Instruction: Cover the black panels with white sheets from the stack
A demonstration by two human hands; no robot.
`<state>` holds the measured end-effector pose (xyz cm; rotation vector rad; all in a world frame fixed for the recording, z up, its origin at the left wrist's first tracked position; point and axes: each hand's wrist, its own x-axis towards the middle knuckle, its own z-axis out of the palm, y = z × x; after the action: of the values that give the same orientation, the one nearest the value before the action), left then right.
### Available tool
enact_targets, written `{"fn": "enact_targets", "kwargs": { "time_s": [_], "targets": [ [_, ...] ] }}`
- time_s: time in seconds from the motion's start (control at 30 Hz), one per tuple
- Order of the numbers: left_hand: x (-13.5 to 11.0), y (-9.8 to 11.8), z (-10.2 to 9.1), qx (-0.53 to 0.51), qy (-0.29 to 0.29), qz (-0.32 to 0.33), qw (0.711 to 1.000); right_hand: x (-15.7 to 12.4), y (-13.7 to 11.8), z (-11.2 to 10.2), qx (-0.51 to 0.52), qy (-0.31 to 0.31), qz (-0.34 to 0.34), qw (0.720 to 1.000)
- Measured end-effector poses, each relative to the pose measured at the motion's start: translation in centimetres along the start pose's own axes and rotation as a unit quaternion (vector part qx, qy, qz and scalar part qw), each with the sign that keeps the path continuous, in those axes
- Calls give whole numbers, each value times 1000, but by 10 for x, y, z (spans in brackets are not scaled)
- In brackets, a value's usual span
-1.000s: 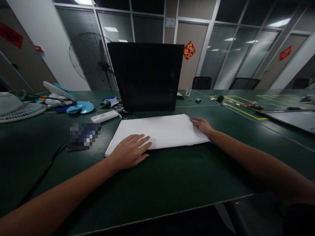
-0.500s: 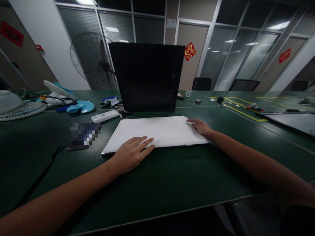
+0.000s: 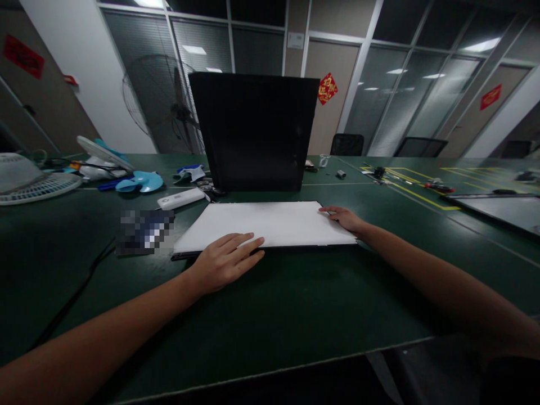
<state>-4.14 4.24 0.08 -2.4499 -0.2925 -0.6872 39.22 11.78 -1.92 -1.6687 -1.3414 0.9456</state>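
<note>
A flat white panel (image 3: 270,222) with a thin black frame lies in front of me, its long side towards me. My left hand (image 3: 228,259) rests on its near edge, left of the middle, with fingers stretched out and slightly spread over the white surface. At the right edge, my right hand (image 3: 343,218) touches the panel with its index finger extended; its other fingers are partly hidden. Behind the panel stands a large black screen-like board (image 3: 255,135), upright and tilted a little.
On the left lie a blurred-out dark object (image 3: 145,232), a white elongated device (image 3: 181,199), light-blue fan blades (image 3: 140,181) and a white fan grille (image 3: 42,188). Another framed panel (image 3: 502,208) lies far right on the green table (image 3: 295,315). A red-handled tool (image 3: 439,187) is near it.
The panel's near left corner sits slightly higher in view, and more of the black frame shows there. Both hands keep nearly the same places; the view has shifted a little.
</note>
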Motion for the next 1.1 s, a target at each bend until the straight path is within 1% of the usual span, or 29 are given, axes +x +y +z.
{"fn": "enact_targets", "kwargs": {
  "time_s": [0.13,0.37,0.47,0.6,0.7,0.8,0.87,0.97,1.03,1.1],
  "targets": [
    [-1,1,2,-26,-26,-17,999,0,0,0,49,3,10,999],
    [1,1,5,-12,-109,-47,993,-2,-4,4,102,10,36,994],
    [0,1,8,-21,-119,-61,991,-3,-4,5,123,11,39,992],
    [0,5,8,-34,-114,-81,990,-3,-3,6,131,7,34,991],
    [5,11,5,-11,-128,-106,986,-2,-2,5,133,2,36,990],
    [9,16,2,31,-162,-146,975,-2,-2,4,136,-7,41,990],
    [11,18,0,44,-179,-151,971,-2,-2,5,135,-18,44,990],
    [11,16,-1,49,-177,-129,974,-1,-2,5,123,-24,44,991],
    [8,12,0,49,-157,-109,980,0,-1,5,107,-20,39,993],
    [4,8,2,48,-122,-83,988,1,0,5,81,-13,30,996]
  ]
}}
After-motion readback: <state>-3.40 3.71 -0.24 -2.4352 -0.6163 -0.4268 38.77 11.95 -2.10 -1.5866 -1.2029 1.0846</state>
